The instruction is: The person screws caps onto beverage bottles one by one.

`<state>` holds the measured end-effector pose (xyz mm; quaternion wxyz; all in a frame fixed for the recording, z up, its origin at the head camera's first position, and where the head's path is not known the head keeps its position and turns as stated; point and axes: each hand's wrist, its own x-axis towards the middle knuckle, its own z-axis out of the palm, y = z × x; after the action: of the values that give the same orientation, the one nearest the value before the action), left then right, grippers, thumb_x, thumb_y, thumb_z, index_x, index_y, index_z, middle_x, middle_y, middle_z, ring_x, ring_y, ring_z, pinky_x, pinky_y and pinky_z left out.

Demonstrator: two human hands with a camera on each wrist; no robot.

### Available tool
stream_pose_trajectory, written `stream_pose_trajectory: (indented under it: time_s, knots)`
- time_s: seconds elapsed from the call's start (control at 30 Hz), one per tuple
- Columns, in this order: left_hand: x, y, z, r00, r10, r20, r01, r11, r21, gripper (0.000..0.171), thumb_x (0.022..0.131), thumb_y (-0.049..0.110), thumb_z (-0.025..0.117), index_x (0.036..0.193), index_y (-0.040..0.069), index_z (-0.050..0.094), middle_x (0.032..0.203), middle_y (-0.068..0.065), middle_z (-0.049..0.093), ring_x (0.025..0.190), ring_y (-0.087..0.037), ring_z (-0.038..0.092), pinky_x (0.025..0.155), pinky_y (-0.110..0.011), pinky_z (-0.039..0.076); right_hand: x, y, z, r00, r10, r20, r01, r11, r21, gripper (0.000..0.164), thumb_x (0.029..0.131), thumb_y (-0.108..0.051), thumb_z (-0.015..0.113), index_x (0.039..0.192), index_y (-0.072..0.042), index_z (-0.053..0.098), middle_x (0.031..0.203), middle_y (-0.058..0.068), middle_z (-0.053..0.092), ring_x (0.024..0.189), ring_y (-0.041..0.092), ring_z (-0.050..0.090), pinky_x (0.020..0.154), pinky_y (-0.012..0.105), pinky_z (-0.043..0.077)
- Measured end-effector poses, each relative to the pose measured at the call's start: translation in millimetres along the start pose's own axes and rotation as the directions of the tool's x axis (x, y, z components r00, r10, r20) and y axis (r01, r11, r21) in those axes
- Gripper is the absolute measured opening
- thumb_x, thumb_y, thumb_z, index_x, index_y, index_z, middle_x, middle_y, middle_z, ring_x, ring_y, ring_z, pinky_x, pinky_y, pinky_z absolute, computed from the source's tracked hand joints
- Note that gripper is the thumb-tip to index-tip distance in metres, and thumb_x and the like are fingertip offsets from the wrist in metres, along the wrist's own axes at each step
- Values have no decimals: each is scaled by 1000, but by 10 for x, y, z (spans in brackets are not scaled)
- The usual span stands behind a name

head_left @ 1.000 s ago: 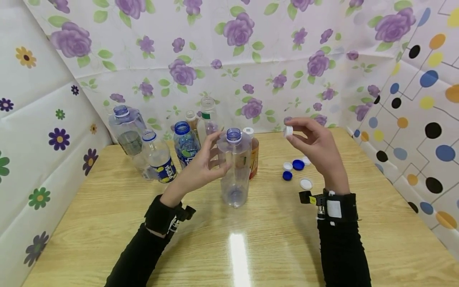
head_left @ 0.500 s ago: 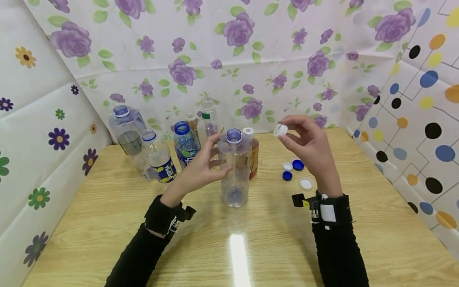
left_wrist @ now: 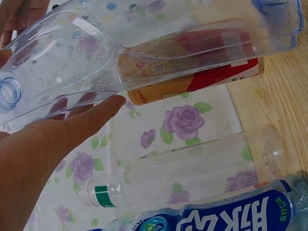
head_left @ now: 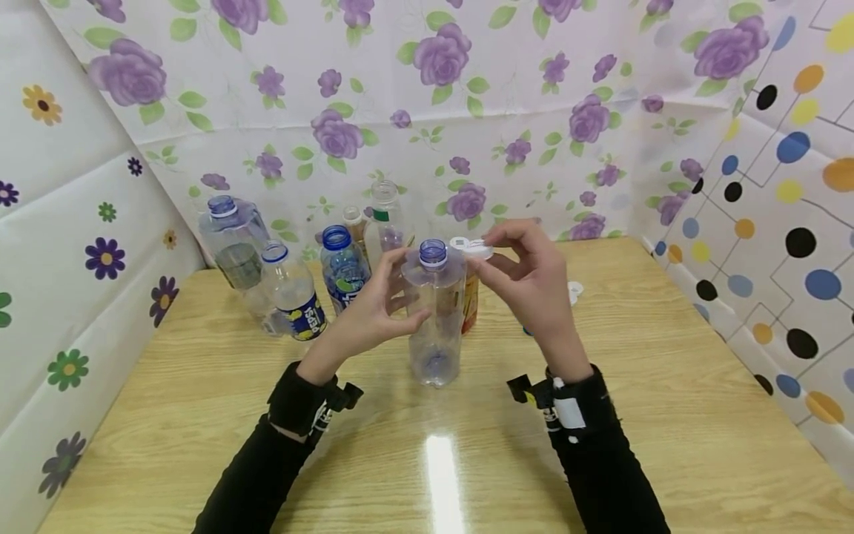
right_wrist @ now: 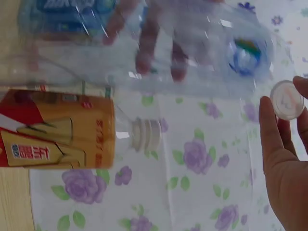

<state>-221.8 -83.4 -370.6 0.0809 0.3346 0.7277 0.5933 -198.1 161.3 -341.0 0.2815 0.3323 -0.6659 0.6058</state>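
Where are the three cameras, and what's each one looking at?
Head: worn on the head, it looks forward and down at the table; the left hand, right hand and black sleeves show.
Left wrist: worn there, it looks at the clear bottle; the left hand shows, plus fingers top left, probably the right hand's.
Right wrist: worn there, it looks at the white cap in the right hand; left-hand fingers show through the clear bottle.
Both wrist views share the clear bottle and orange bottle.

Floral backdrop [head_left: 400, 85], dotted wall [head_left: 760, 230], wooden table [head_left: 373, 475]
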Motion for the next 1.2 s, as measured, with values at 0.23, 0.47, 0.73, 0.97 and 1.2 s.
stream_pose_trajectory:
  time_s: [0.23, 0.47, 0.73, 0.97, 1.2]
  knots:
    - [2, 9, -21, 1000, -20, -2, 20, 1000, 4, 90, 92, -2, 71, 157, 10, 10, 159, -16, 26, 142, -35, 41, 115, -41, 43, -7, 36, 290, 986, -159, -41, 154, 981, -117, 25, 85, 14, 74, 105, 9, 60, 114, 22, 55, 105, 26, 60, 90, 35, 61]
    - [-23, -19, -30, 999, -48, -12, 48, 999, -3, 90, 93, 1, 70, 158, 10, 8, 162, -16, 20, 145, -35, 38, 115, -40, 43, -17, 74, 424, 979, -185, -83, 168, 969, -180, 20, 88, 8, 74, 104, 8, 61, 115, 22, 58, 106, 28, 62, 94, 35, 59]
    - [1, -12, -2, 999, -45, 4, 45, 999, -7, 90, 94, 4, 70, 158, 13, 8, 161, -15, 21, 145, -34, 38, 115, -40, 43, 66, 115, 427, 987, -153, -46, 143, 974, -179, 20, 88, 6, 75, 107, 5, 69, 114, 18, 62, 107, 28, 65, 97, 34, 58]
    - [7, -18, 3, 999, -40, 20, 40, 999, -15, 90, 94, 4, 70, 159, 13, 7, 162, -14, 20, 146, -33, 37, 116, -43, 42, 125, 58, 391, 985, -164, 53, 172, 917, -359, 18, 90, -5, 78, 108, -3, 76, 112, 13, 66, 97, 21, 65, 75, 28, 58]
    - [2, -20, 4, 999, -27, 32, 28, 999, -30, 90, 94, 4, 69, 158, 14, 7, 160, -13, 25, 146, -32, 37, 117, -44, 41, 150, -8, 370, 983, -147, 112, 181, 896, -405, 14, 90, -7, 78, 104, -4, 76, 112, 12, 67, 102, 21, 65, 73, 29, 56]
